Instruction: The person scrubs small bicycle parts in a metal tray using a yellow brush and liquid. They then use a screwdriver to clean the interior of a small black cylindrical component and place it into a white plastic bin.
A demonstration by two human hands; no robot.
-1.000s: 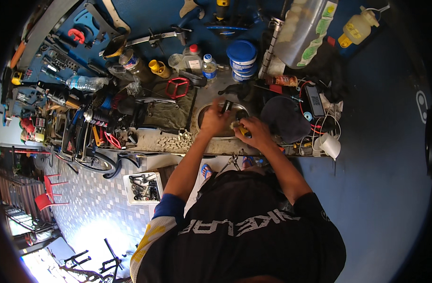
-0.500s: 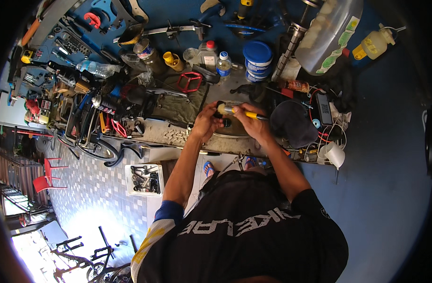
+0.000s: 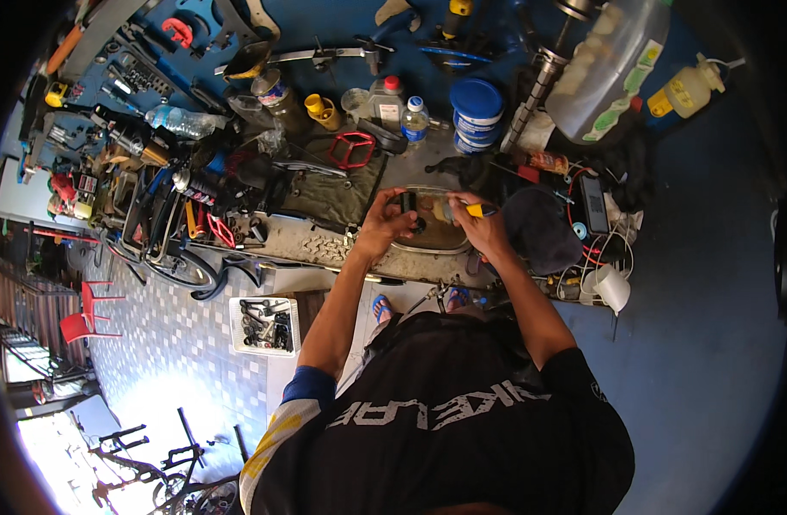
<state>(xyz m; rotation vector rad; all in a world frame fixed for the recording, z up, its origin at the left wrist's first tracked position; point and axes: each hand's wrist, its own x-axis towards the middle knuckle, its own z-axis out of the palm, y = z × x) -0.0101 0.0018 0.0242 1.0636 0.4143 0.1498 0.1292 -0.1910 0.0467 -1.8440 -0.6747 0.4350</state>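
My left hand (image 3: 385,227) is closed round a small black cylindrical part (image 3: 408,203), held over the left end of a shallow metal tray (image 3: 434,251). The exact kind of the part cannot be made out. A paintbrush (image 3: 479,209) with a yellow and black handle is gripped in my right hand (image 3: 483,230). Its bristle end points left over the tray, apart from the black part. Brownish liquid seems to lie in the tray, which sits on the workbench near its front edge.
A dark cap (image 3: 543,230) lies right of my right hand, beside cables and a white cup (image 3: 610,286). Behind stand a blue-lidded tub (image 3: 477,99), bottles and a red pedal (image 3: 353,150). Tools and bike parts crowd the left; a white basket (image 3: 264,326) is on the floor.
The brush has drawn away to the right from the black part and is now over the tray. My left hand still holds the part, now turned more upright.
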